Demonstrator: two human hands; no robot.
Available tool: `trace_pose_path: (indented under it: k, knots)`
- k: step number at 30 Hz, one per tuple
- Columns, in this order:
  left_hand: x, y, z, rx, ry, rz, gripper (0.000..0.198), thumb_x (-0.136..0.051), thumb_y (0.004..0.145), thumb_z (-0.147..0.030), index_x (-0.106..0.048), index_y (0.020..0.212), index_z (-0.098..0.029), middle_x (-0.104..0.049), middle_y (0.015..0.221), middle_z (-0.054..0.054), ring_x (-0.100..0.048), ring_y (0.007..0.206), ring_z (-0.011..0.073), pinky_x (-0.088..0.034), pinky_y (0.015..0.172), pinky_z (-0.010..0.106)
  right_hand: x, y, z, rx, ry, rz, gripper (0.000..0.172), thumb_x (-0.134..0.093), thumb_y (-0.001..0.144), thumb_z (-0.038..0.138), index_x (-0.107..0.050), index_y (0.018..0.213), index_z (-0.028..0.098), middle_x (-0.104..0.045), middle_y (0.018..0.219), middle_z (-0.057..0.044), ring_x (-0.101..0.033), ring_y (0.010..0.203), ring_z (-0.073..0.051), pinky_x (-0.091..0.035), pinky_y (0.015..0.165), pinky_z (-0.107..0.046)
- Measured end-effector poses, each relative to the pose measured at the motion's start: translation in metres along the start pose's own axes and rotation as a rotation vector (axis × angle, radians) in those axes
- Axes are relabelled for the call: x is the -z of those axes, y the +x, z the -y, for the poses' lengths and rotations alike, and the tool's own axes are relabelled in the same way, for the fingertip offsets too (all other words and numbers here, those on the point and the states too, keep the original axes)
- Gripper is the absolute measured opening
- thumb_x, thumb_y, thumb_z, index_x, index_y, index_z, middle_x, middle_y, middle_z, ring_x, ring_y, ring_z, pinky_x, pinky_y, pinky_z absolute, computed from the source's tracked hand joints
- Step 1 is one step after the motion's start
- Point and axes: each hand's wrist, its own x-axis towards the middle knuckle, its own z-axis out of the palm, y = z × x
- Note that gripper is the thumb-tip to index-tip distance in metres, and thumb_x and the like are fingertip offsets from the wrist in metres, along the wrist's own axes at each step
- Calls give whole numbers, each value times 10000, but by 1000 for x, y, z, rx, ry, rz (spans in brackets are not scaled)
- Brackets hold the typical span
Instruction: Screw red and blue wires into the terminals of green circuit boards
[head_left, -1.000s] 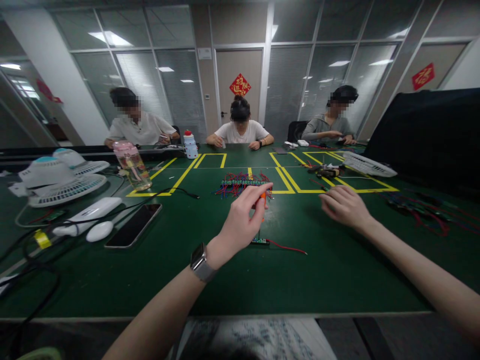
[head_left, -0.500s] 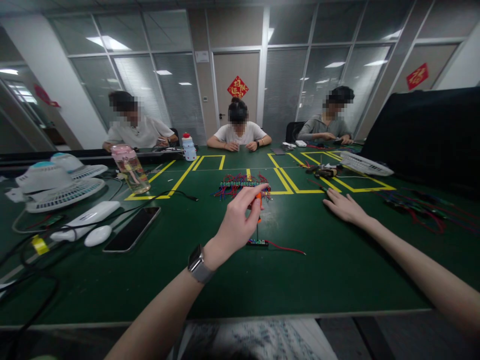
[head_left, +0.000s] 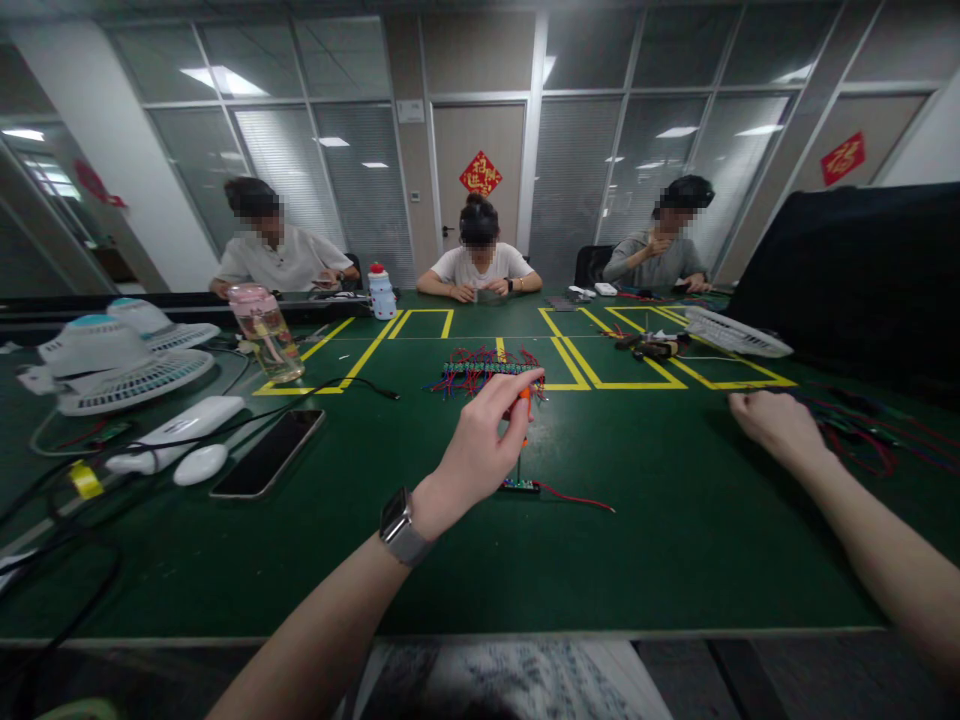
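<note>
My left hand (head_left: 487,425), wearing a watch, is closed around the orange handle of a screwdriver (head_left: 526,393) held upright. The screwdriver's thin shaft comes down onto a small green circuit board (head_left: 523,487). A red wire (head_left: 574,499) runs from that board to the right over the table. Just beyond my left hand lies a row of circuit boards (head_left: 469,368) with red and blue wires, partly covered by the fingers. Off to the right, my right hand (head_left: 780,425) rests low at the table with curled fingers. Whatever these may hold is hidden.
Wired boards (head_left: 862,425) lie beside my right hand. Dark tools (head_left: 656,348) and a white keyboard (head_left: 739,333) sit farther back, near a black monitor (head_left: 855,290). On the left are a phone (head_left: 270,453), mouse (head_left: 200,465), cables, bottle (head_left: 268,340) and fans (head_left: 135,370). Three people sit opposite.
My right hand has moved right, from lying flat with fingers stretched to curled beside the wired boards. My left hand keeps the screwdriver on the board. The person at right has raised a hand.
</note>
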Motion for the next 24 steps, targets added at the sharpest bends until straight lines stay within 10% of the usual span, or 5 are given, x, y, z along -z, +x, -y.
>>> trace_pose_path:
  k: [5, 10, 14, 18, 24]
  knots:
    - [-1, 1, -1, 3, -8, -10, 331, -401, 966, -148, -555, 1258, -182, -619, 1008, 65, -619, 753, 106, -525, 726, 258, 28, -1, 22, -344, -98, 187, 542, -332, 954, 374, -712, 681, 102, -630, 714, -269, -672, 789, -418, -462, 609, -467]
    - [0, 1, 1, 1, -6, -9, 329, -405, 973, -161, -558, 1264, -182, -625, 1036, 73, -631, 779, 116, -531, 771, 288, 39, -20, 109, 33, 90, 88, 367, -402, 952, 378, -714, 947, 185, -681, 1082, -166, -620, 1060, -323, -484, 910, -442]
    - [2, 1, 2, 2, -59, 22, 322, -414, 975, -166, -567, 1259, -182, -636, 1086, 88, -636, 963, 161, -525, 903, 348, 45, -61, 213, 578, 691, 416, 418, -527, 924, 452, -604, 1262, 217, -613, 1264, -107, -576, 1146, -273, -463, 991, -432]
    - [2, 2, 3, 89, -269, 30, 301, -440, 970, -207, -589, 1231, -188, -609, 1161, 105, -658, 982, 164, -590, 819, 303, 45, -87, 282, 709, 809, 513, 468, -749, 759, 452, -659, 1131, 184, -639, 1057, -96, -600, 970, -248, -514, 848, -375]
    - [7, 5, 3, 187, -384, 42, 289, -477, 953, -209, -605, 1209, -170, -615, 1207, 120, -686, 969, 175, -608, 786, 285, 27, -72, 303, 641, 927, 594, 108, -712, 771, 225, -679, 860, 175, -599, 705, 5, -535, 609, -137, -439, 548, -243]
